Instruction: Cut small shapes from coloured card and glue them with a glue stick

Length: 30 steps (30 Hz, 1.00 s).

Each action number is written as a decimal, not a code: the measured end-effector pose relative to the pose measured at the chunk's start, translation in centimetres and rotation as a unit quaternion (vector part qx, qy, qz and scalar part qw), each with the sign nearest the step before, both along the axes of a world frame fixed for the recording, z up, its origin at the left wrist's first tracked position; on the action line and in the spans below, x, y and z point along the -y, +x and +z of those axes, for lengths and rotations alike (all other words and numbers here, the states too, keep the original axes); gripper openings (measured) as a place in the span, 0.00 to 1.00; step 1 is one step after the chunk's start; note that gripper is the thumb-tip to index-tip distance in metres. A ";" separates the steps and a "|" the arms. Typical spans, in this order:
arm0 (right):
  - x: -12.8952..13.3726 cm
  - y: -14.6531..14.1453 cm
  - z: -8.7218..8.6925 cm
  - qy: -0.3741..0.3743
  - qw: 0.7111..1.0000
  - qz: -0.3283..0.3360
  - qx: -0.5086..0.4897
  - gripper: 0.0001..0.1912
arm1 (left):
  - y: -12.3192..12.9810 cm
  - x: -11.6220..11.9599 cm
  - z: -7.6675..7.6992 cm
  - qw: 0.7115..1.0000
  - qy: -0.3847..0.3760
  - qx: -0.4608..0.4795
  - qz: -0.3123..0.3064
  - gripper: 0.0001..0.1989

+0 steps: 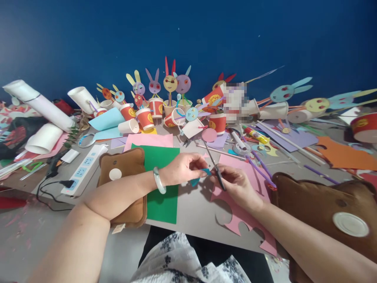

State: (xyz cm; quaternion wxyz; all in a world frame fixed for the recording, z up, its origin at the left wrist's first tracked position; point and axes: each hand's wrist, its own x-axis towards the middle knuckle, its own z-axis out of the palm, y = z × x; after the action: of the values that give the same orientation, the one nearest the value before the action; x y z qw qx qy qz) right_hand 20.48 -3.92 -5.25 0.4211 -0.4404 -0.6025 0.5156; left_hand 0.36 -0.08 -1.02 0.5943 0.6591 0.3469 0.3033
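My left hand (184,168), with a pale bangle at its wrist, pinches a small piece of teal paper (207,171). In my right hand (238,186) is a pair of scissors (218,173), its blades pointing up and away beside the paper. Another bit of teal paper (194,182) shows just below my left fingertips. Under my right hand and forearm lies a sheet of pink paper (232,214) with round pieces cut from its edge. A green sheet (161,204) lies beneath my left wrist.
Paper cups (155,108) with paper rabbit heads stand along the blue wall. A brown cushion (122,196) and a power strip (85,171) are at left. Another brown cushion (318,200) lies at right, near orange paper (347,153) and a glue tube (256,135).
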 end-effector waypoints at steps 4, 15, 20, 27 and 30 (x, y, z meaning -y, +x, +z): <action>0.2 -0.5 0.6 0.037 0.999 -0.018 0.021 0.13 | 0.0 0.3 -0.1 0.999 0.032 -0.011 -0.022 0.07; 0.5 0.0 1.0 0.353 0.913 -0.103 0.175 0.07 | -0.4 0.1 0.6 0.989 0.137 -0.032 0.049 0.08; 0.4 1.8 1.5 0.522 0.791 -0.087 0.308 0.02 | -0.6 0.0 1.0 0.991 0.103 -0.071 0.054 0.15; 0.9 1.9 1.8 0.596 0.711 -0.033 0.372 0.10 | -0.2 0.1 0.7 0.990 -0.085 -0.054 -0.095 0.31; 0.9 1.6 1.9 0.622 0.685 -0.027 0.380 0.11 | -0.3 0.1 0.9 0.988 -0.099 -0.064 -0.103 0.22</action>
State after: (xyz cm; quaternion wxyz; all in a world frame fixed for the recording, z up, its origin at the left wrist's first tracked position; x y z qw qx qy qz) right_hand 22.08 -4.85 -3.36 0.3472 -0.2517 -0.8810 -0.1999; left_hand 0.01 -0.22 -0.13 0.6616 0.6471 0.3426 0.1618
